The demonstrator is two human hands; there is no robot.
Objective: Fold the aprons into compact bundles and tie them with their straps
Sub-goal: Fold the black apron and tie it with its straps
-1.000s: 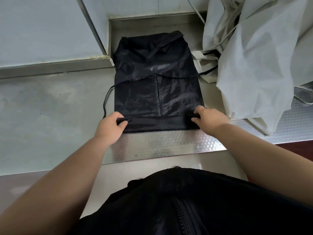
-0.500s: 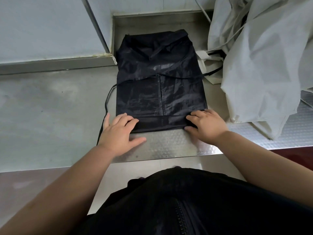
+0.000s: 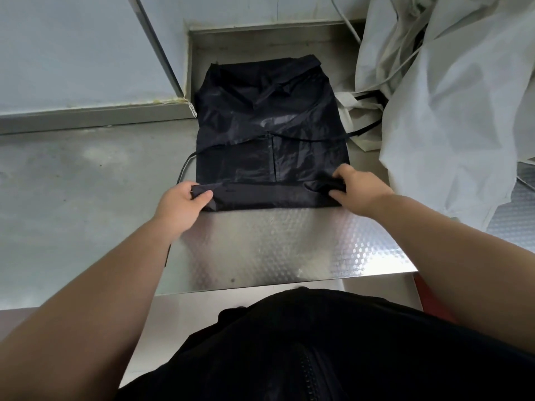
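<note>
- A black apron lies flat on the table, at the centre of the view and running lengthwise toward 12 o'clock.
- Its near edge is folded over into a flat band that spans the full width.
- The left hand grips the 9 o'clock end of the band, with the thumb on top and the fingers curled under the cloth.
- The right hand grips the 3 o'clock end in the same way and bunches the cloth there.
- Half a second ago both hands lay flat on this edge with fingers spread; now both are closed round it, and the band looks thicker.
- The apron is thin, glossy and creased, with a seam down its middle and its top edge turned over at 12 o'clock.
- One strap loops off the apron's side at 9 o'clock. Another runs out at 3 o'clock under the pile.
- The table is steel: smooth and dull toward 9 o'clock, with an embossed bright patch just at 6 o'clock of the apron.
- A pile of white cloth rises at 2 o'clock, just beside the apron.
- A pale wall with a metal kerb stands at 10 o'clock, and a steel recess lies at 12 o'clock.
- The person's black top fills the view at 6 o'clock.
</note>
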